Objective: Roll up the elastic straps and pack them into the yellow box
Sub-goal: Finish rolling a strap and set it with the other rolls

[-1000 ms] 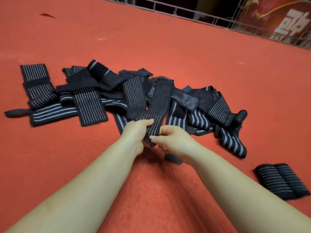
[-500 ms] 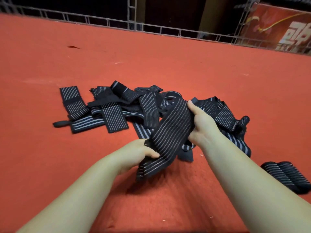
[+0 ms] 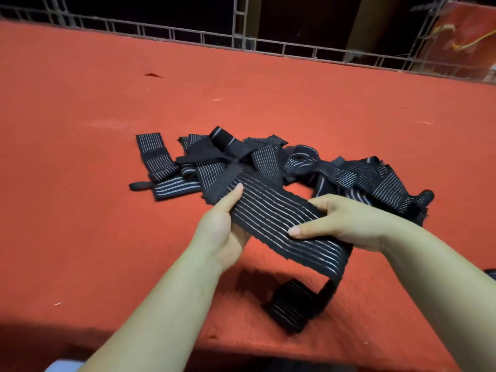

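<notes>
Right now both bare forearms reach in from the bottom edge of the frame and meet a little below its centre, above the red carpeted surface. The left hand comes up from the lower left with its palm turned inward toward the right; its thumb lies along the top face of the held elastic strap while the fingers curl underneath, so the strap is pinched between thumb and fingers. The right hand enters from the lower right, knuckles up, with its fingers draped over the strap's far edge and its thumb pressed on the near part of the top face, gripping it there.

Held between the hands, the strap is lifted off the carpet. Its long axis runs diagonally, from a plain black end at upper left, just above the left thumb, down toward the lower right. Its thin white stripes follow that same line. Past the right hand it folds under and hangs down, and its free tail lies on the carpet at lower centre, pointing toward the lower left.

Behind the hands, across the middle of the frame, lies the pile of loose straps, tangled and overlapping. A metal railing crosses the top of the frame.
</notes>
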The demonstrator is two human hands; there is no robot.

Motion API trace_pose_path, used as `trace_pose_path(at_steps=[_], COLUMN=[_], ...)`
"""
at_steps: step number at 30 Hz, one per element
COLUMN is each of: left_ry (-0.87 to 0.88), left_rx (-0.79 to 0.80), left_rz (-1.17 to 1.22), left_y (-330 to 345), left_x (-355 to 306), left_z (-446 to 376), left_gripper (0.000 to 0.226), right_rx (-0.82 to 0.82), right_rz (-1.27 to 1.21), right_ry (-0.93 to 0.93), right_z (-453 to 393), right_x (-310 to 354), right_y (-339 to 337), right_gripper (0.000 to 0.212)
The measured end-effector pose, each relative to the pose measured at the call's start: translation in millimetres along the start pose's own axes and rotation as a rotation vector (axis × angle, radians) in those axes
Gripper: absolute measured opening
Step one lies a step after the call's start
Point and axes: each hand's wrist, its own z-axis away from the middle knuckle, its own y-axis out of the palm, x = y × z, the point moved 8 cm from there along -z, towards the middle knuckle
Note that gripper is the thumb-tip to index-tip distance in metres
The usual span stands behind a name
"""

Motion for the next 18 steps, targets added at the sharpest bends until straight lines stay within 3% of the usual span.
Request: trace_pose_path(at_steps=[4,9,13,16,18], left_ry=[0.113,0.166,0.232,0.278,0.235], left_rx=[-0.137,-0.210,-0.425,-0.575,-0.700], left_rz=[-0.057,-0.345,-0.608,-0.916,-1.286], left_y=[-35.1,-66.7,-112.6,-150.6,-170.0], left_x=[-10.3,-18.8,-38.6,-56.7,-63.3], left_z=[4.0,16.8,28.0,39.8,45.8], left_gripper=[0.020,0.012,0.010,0.011,0.014], right_rx=[0.066,0.190,0.400,0.287,0.141], right_rz=[0.014,0.042,0.056,0.077,0.160], right_ry=[0.094,0.174,0.301,0.358,0.363], right_z=[0.7,-1.3,4.7,-1.8,-9.8], right_x=[-19.0,-40.7,-60.2,-79.4,-89.6], right_y=[4.3,9.1,15.2,0.6,-7.1], right_gripper=[0.020,0.019,0.050,0.058,0.064])
